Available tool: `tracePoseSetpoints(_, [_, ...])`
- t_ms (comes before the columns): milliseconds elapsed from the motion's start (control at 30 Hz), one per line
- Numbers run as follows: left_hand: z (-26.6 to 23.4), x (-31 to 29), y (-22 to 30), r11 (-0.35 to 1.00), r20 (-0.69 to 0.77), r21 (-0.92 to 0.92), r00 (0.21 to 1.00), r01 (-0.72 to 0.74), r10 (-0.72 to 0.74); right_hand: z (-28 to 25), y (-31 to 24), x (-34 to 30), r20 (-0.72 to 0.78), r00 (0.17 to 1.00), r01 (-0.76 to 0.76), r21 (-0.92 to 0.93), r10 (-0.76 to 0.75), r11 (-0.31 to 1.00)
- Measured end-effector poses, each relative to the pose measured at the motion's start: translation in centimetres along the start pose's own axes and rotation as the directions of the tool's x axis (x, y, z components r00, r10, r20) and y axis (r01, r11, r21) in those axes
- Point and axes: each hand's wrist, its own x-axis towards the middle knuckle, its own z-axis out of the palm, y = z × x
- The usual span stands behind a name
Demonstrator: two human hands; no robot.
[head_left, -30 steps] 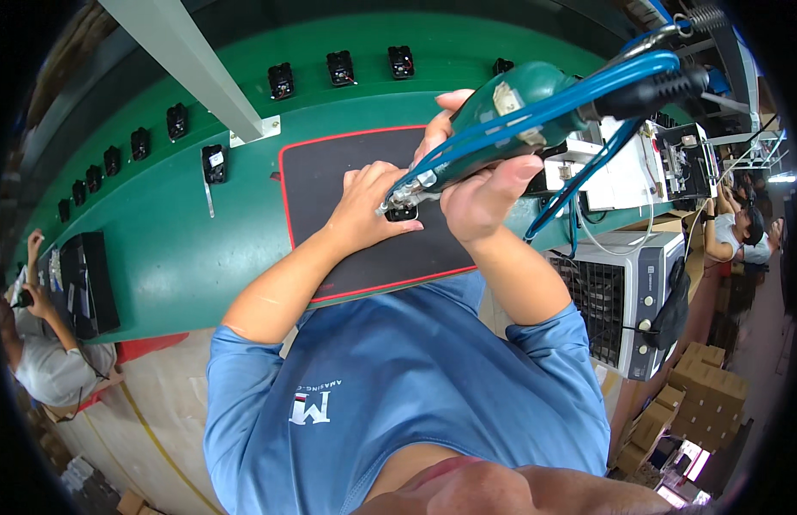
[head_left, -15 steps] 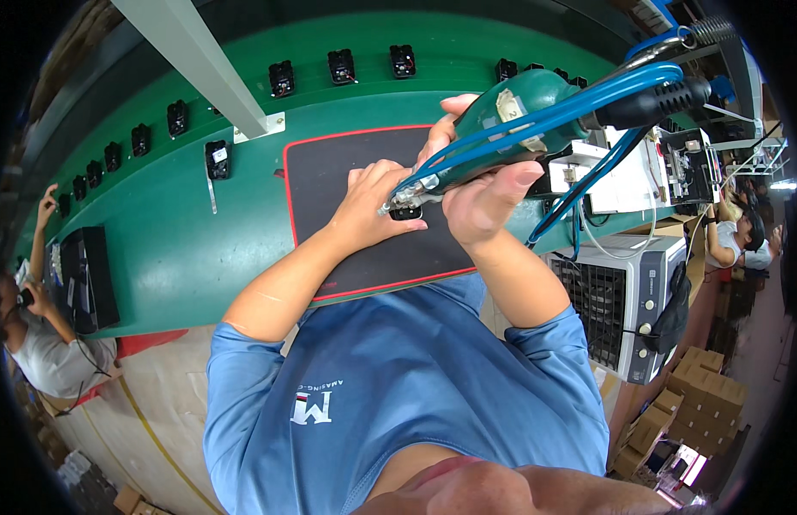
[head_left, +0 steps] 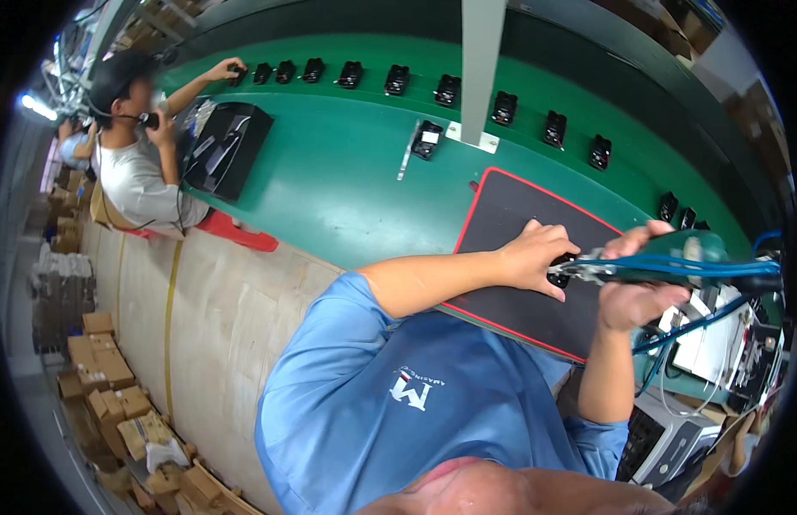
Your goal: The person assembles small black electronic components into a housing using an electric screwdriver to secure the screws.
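Note:
On the black mat with a red border (head_left: pixel 519 206), my left hand (head_left: pixel 534 256) grips a small black unit (head_left: pixel 559 275), its fingers bent over the top. My right hand (head_left: pixel 630 304) is wrapped round a green power screwdriver (head_left: pixel 706 249), the thumb on the near side and fingers on the far side. Blue hoses run along its body to the right. The driver lies nearly level, its metal nose pointing left at the black unit. Whether the tip touches the unit is hidden by my hand and blur.
Several black units (head_left: pixel 504 108) stand in a row on the green belt. A grey post (head_left: pixel 483 77) rises from the bench, near a labelled black unit (head_left: pixel 427 137) and a metal strip (head_left: pixel 407 153). Left, a co-worker (head_left: pixel 137 163) sits by a black bin (head_left: pixel 231 154), one hand at the belt.
The view has swung left, so the mat and my hands now sit further right. Both hands keep their holds. The co-worker's hand now reaches a black unit on the belt.

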Motion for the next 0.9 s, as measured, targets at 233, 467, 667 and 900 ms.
tracePoseSetpoints(233, [0.0,0.2,0.3,0.998,0.003,0.043,0.999,-0.043,0.043,-1.2,-10.9,3.6,0.005,0.972,0.234,0.002,-0.234,0.972])
tracePoseSetpoints(467, [-2.8,2.4,1.8,0.992,0.012,0.088,0.996,0.087,-0.088,-3.6,-6.0,-1.5,-0.099,0.995,-0.012,-0.169,-0.005,0.986])
tracePoseSetpoints(667, [-0.7,14.1,-0.2,0.966,0.007,0.258,0.999,-0.037,0.037,-6.1,-4.0,-4.7,-0.181,0.983,0.004,-0.207,-0.042,0.978])
tracePoseSetpoints(900, [2.4,23.3,-5.5,0.850,-0.006,0.521,0.995,0.086,-0.097,-8.7,-3.6,-5.4,-0.210,0.976,0.042,-0.108,-0.064,0.993])
